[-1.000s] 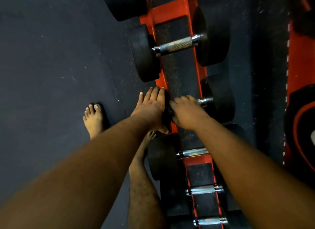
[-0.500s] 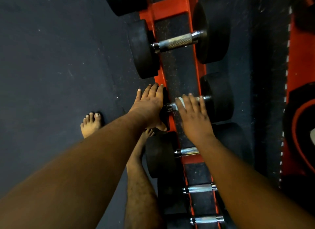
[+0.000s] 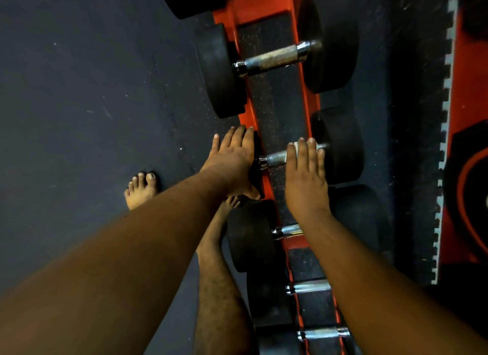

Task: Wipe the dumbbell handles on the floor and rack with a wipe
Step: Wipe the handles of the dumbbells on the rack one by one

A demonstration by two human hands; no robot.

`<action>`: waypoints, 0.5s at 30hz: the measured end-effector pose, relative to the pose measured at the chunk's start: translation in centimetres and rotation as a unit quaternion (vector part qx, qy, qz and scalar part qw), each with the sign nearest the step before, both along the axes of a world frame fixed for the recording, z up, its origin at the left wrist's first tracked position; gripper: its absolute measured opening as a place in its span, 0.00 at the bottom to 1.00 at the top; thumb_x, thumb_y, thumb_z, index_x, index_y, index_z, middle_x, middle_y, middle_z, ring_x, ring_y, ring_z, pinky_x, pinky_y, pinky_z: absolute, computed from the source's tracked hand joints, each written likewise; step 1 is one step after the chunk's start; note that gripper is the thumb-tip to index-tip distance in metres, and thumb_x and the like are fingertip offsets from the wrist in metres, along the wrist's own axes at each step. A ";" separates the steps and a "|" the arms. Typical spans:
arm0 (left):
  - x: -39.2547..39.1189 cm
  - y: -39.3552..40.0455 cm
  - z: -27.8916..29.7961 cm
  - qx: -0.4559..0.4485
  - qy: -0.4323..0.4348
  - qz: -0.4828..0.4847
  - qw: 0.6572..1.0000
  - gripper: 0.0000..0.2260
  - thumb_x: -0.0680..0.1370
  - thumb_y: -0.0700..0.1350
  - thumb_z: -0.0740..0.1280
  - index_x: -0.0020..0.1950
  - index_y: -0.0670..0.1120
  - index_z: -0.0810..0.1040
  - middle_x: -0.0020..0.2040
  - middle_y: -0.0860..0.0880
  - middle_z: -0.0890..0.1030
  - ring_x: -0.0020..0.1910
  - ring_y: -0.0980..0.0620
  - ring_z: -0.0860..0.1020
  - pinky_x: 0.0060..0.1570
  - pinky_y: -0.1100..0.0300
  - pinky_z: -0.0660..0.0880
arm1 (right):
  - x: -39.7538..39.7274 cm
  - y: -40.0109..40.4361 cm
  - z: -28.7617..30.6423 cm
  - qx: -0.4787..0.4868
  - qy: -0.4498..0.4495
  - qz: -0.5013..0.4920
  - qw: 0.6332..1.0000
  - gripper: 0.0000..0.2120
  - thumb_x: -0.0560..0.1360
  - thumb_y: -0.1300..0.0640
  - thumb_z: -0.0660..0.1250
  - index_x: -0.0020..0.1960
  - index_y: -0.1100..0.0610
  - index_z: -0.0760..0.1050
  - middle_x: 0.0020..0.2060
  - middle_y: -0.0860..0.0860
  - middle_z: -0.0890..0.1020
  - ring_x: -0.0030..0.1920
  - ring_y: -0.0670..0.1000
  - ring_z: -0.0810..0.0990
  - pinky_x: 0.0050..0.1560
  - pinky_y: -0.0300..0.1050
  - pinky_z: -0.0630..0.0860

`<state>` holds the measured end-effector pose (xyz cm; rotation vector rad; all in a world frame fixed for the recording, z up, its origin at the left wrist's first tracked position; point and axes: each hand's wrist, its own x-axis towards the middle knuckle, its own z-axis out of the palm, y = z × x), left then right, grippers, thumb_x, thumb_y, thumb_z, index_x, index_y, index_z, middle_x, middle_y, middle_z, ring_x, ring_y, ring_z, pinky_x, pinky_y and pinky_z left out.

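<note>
Two hands reach the orange rack (image 3: pixel 264 6): my left hand (image 3: pixel 232 162) rests flat on the dumbbell (image 3: pixel 340 146) end, my right hand (image 3: pixel 305 175), fingers straight, presses the wipe (image 3: pixel 297 146) onto its handle (image 3: pixel 276 158).

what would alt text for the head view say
Seen from above, a person's right hand presses a white wipe flat onto a dumbbell handle on an orange rack, while the left hand rests on that dumbbell's near weight. More dumbbells line the rack; bare feet stand on dark floor.
</note>
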<state>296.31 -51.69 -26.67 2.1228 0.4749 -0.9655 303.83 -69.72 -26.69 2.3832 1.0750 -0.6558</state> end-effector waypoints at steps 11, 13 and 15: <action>0.2 0.0 0.2 0.006 0.000 -0.005 1.000 0.69 0.59 0.60 0.84 0.82 0.43 0.39 0.83 0.43 0.44 0.82 0.42 0.41 0.79 0.38 0.43 | -4.0 -0.3 0.9 0.209 0.163 -0.078 0.961 0.30 0.78 0.70 0.63 0.77 0.54 0.66 0.78 0.51 0.63 0.77 0.49 0.49 0.75 0.49 0.50; 0.1 0.1 0.1 0.004 -0.002 -0.004 1.000 0.68 0.60 0.60 0.84 0.82 0.44 0.39 0.83 0.43 0.44 0.82 0.42 0.41 0.79 0.38 0.42 | -5.3 -1.9 -0.1 0.259 0.148 -0.327 0.897 0.24 0.79 0.69 0.63 0.72 0.53 0.74 0.71 0.52 0.75 0.74 0.51 0.68 0.74 0.51 0.66; 0.0 0.1 0.0 0.002 -0.004 -0.002 1.000 0.68 0.60 0.60 0.84 0.82 0.44 0.39 0.83 0.43 0.44 0.82 0.42 0.41 0.79 0.38 0.41 | -5.4 -1.2 -0.4 0.303 0.142 -0.639 0.693 0.19 0.81 0.66 0.62 0.69 0.53 0.77 0.62 0.53 0.81 0.66 0.54 0.78 0.65 0.49 0.75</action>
